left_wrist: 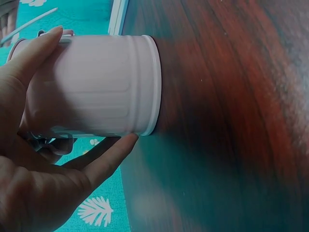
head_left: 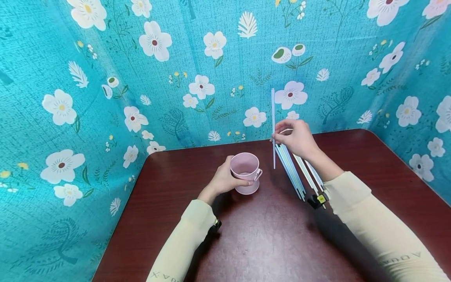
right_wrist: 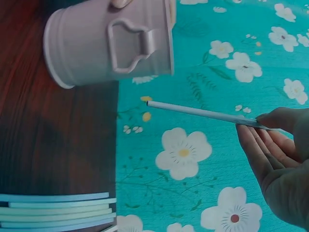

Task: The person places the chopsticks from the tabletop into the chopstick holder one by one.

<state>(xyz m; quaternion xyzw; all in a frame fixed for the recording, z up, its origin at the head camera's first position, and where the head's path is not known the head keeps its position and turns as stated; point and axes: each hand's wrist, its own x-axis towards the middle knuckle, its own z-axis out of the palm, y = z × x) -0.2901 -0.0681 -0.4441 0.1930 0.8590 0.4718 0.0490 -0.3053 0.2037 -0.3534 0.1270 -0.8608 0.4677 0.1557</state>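
My left hand [head_left: 226, 177] grips a pale pink bucket-shaped cup [head_left: 244, 165] with small side handles, its thumb across the near side. The cup stands upright on the table, its open rim up. In the left wrist view the thumb and fingers wrap around the cup [left_wrist: 91, 87]. Just right of the cup, my right hand [head_left: 297, 137] pinches a pale blue straw [head_left: 273, 113] between thumb and fingertips. That straw is held upright, its lower end beside the cup and apart from it. The right wrist view shows the pinched straw [right_wrist: 193, 111] and the cup's handle [right_wrist: 126, 46].
Several blue, pale green and white straws [head_left: 291, 172] lie side by side on the dark red-brown table [head_left: 246, 239], under and in front of my right hand. A turquoise flowered cloth [head_left: 218, 70] hangs behind the table and along both sides.
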